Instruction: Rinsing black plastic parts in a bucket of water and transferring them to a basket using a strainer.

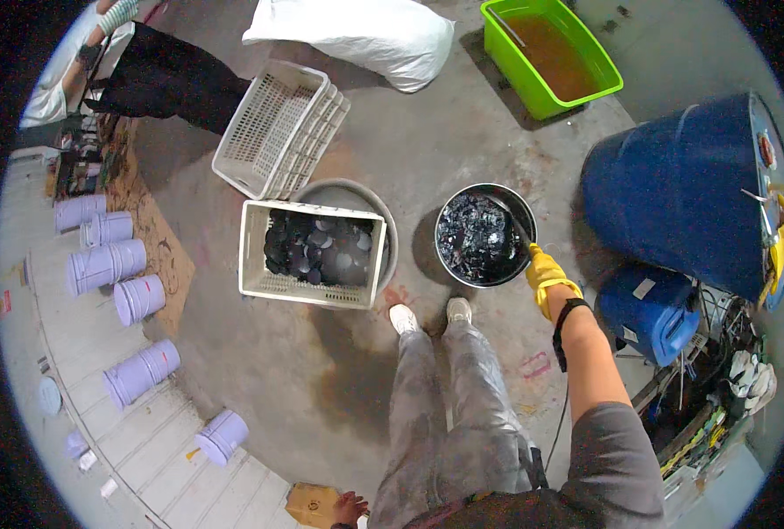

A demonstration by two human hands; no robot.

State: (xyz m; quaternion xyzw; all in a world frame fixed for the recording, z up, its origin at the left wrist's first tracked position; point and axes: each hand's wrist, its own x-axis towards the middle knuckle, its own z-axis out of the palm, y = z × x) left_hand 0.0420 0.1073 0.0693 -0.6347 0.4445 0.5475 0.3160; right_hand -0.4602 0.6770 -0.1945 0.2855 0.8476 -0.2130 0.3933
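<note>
My right hand (pixel 551 280), in a yellow rubber glove, is closed round the end of a dark stick-like tool (pixel 520 231). The tool slants over the rim into a round metal pot (pixel 534 231); its kind does not show. Glossy black pieces (pixel 476 227) fill much of the pot. Low at the bottom edge hangs my left hand (pixel 350 509), fingers apart and holding nothing, beside a cardboard box (pixel 313 505). Left of the pot, a cream plastic crate (pixel 313 301) with dark round discs (pixel 320 251) rests over a round grey tub (pixel 390 231).
Stacked white crates (pixel 273 132), a white sack (pixel 357 40) and a green bin (pixel 533 88) of brown liquid stand beyond. Blue drums (pixel 674 194) flank the right. Lilac buckets (pixel 141 375) line the left. A person in dark clothing (pixel 167 75) is at upper left.
</note>
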